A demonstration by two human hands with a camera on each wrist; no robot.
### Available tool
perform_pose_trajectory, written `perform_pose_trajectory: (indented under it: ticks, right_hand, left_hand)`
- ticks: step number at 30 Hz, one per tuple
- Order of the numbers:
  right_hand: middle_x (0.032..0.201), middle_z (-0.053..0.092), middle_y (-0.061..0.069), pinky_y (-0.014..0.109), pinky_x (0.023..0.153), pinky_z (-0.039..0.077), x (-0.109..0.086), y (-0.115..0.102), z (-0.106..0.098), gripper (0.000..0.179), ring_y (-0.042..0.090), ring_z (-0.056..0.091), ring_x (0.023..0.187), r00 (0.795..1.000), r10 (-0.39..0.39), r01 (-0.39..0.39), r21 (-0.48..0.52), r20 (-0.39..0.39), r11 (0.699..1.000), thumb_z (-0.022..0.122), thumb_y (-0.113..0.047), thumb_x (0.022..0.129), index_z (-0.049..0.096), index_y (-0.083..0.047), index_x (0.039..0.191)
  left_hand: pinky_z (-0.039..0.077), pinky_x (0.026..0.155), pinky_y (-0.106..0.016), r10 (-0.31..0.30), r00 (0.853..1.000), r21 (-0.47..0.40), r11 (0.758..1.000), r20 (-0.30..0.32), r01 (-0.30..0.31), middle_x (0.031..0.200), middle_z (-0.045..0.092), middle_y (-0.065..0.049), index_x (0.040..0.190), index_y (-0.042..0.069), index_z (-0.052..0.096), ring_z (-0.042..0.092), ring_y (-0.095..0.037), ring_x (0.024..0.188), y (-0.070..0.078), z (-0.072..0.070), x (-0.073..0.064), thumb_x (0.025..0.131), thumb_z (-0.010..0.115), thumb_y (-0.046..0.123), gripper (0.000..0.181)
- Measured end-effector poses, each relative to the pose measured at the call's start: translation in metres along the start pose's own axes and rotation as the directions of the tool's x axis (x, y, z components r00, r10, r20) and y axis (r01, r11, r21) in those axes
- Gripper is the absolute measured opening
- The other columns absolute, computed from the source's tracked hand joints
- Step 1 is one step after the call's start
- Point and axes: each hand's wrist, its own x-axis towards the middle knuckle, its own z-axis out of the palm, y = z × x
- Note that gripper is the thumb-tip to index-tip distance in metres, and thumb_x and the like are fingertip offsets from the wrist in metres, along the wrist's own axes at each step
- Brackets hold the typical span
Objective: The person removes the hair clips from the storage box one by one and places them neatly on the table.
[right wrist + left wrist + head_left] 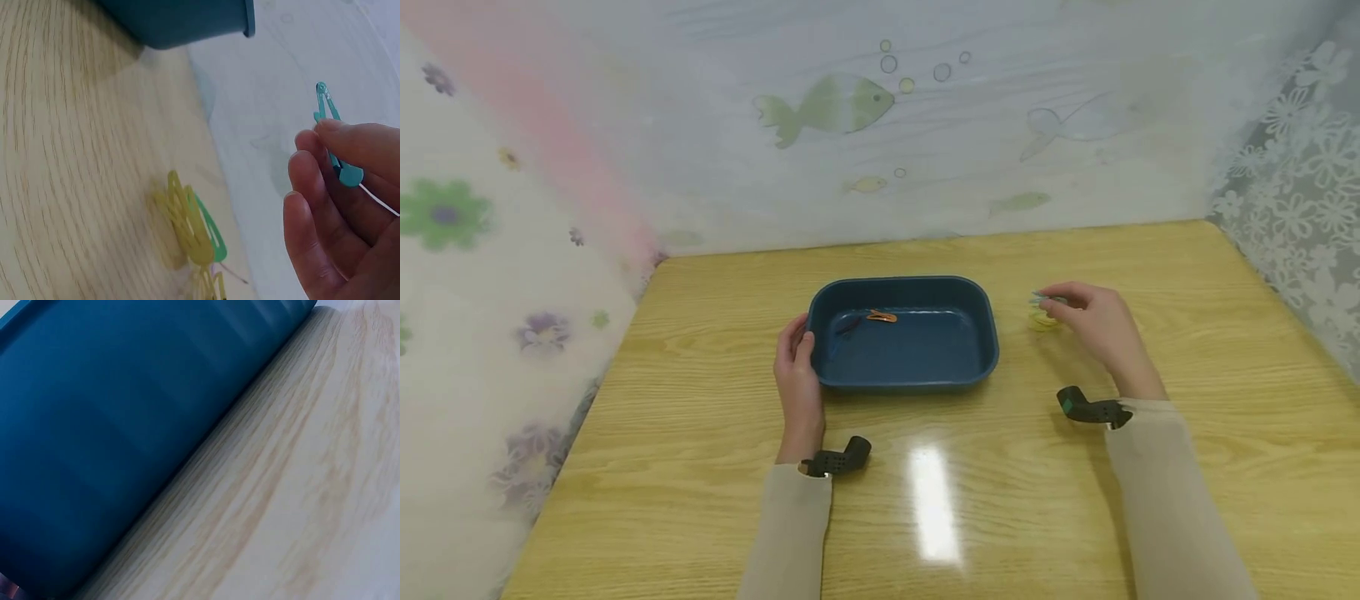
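Note:
A teal snap hair clip (325,106) is pinched between the thumb and fingers of my right hand (1097,325), raised a little above the table. Below that hand lies a small pile of yellow hair clips (190,225), with a green hair clip (213,228) among them. My left hand (797,367) grips the left wall of a dark blue rectangular basin (902,387), thumb at the rim. Inside the basin, toward its left, are an orange hair clip (882,317) and a dark hair clip (848,326). The left wrist view shows mostly the basin's outer side (125,425).
The wooden table (700,433) meets a wall with painted fish (842,104) behind the basin. A flower-patterned wall (542,333) stands at the left, and a patterned surface (1315,167) at the right. Each wrist wears a black camera mount (842,458).

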Motion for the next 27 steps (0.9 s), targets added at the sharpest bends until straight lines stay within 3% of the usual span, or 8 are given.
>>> perform_pose_trajectory:
  ticks: [7, 17, 27]
  right_hand:
    - [0.111, 0.058, 0.008, 0.041, 0.08, 0.04, 0.0, 0.012, -0.007, 0.043, 0.024, 0.053, 0.098, 0.999, 0.032, -0.031, -0.045, 0.005, 0.998, 0.052, -0.048, 0.085, 0.06, -0.016, 0.113]
    - [0.113, 0.057, 0.011, 0.044, 0.086, 0.037, 0.001, 0.024, -0.009, 0.046, 0.026, 0.049, 0.104, 0.994, 0.098, -0.094, -0.1, 0.04, 0.991, 0.049, -0.048, 0.086, 0.059, -0.014, 0.116]
    - [0.11, 0.059, 0.014, 0.043, 0.084, 0.038, 0.002, 0.031, -0.012, 0.053, 0.025, 0.054, 0.096, 0.991, 0.117, -0.107, -0.127, 0.069, 0.986, 0.045, -0.049, 0.088, 0.057, -0.008, 0.12]
  left_hand:
    - [0.029, 0.098, -0.029, 0.014, 1.0, -0.033, 0.999, -0.006, -0.014, 0.123, 0.049, 0.002, 0.124, 0.011, 0.048, 0.042, -0.009, 0.115, -0.021, -0.003, 0.009, 0.094, 0.044, 0.021, 0.031]
    - [0.03, 0.098, -0.029, 0.007, 1.0, -0.002, 1.0, -0.017, -0.007, 0.123, 0.049, 0.002, 0.123, 0.014, 0.049, 0.042, -0.009, 0.115, -0.02, -0.007, 0.008, 0.095, 0.043, 0.021, 0.03]
    - [0.029, 0.099, -0.03, 0.009, 1.0, -0.006, 1.0, -0.018, -0.009, 0.124, 0.048, 0.002, 0.123, 0.015, 0.049, 0.042, -0.009, 0.115, -0.021, -0.009, 0.009, 0.094, 0.044, 0.023, 0.03]
